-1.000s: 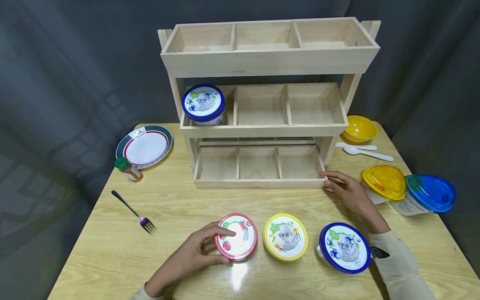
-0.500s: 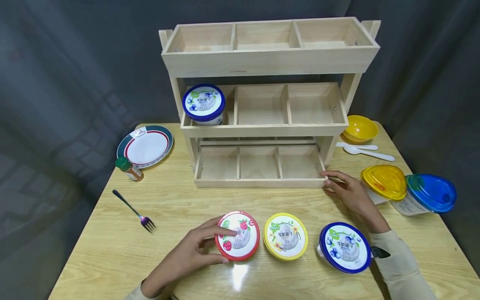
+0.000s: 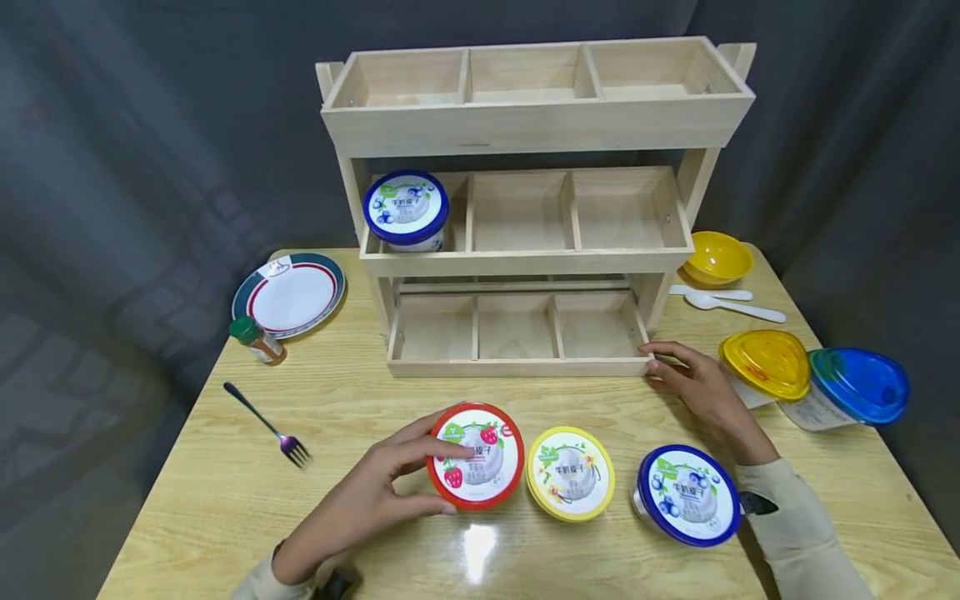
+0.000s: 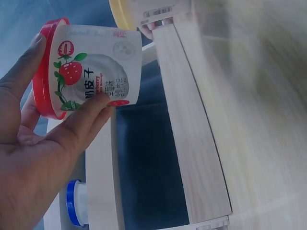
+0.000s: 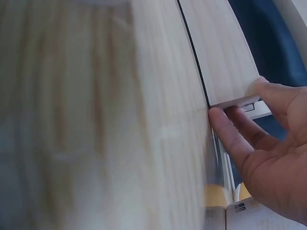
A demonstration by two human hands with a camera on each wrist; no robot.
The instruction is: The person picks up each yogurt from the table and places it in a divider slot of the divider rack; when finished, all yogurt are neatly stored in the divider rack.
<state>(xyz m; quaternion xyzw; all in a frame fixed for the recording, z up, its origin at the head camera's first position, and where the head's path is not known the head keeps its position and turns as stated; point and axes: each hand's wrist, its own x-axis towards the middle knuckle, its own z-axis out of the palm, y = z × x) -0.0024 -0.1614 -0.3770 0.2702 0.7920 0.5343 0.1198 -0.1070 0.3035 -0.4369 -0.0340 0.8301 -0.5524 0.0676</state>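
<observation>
My left hand (image 3: pixel 397 467) grips a white tub with a red lid (image 3: pixel 476 454) and strawberry pictures; in the left wrist view the tub's printed side (image 4: pixel 96 72) shows, thumb near the lid and fingers along the wall. It is held up in front of the three-tier wooden rack (image 3: pixel 540 129). At the rack's lowest tier, the right hand (image 3: pixel 693 379) holds the front right corner of the wooden tray (image 3: pixel 517 368), fingers at its end in the right wrist view. A yellow-lidded tub (image 3: pixel 571 474) and a blue-lidded tub (image 3: pixel 690 496) stand on the table to the right.
Another blue-lidded tub (image 3: pixel 407 208) sits in the middle tier's left compartment. A plate (image 3: pixel 292 292), a spice jar (image 3: pixel 258 340) and a fork (image 3: pixel 266 425) are at left. At right lie a yellow bowl (image 3: pixel 717 257), white spoons (image 3: pixel 735 307), and yellow-lidded (image 3: pixel 767 364) and blue-lidded (image 3: pixel 858 387) containers.
The left hand has raised the red-lidded tub and moved it slightly forward; its lid now looks larger and faces the head camera more. The right hand keeps its place at the tray corner.
</observation>
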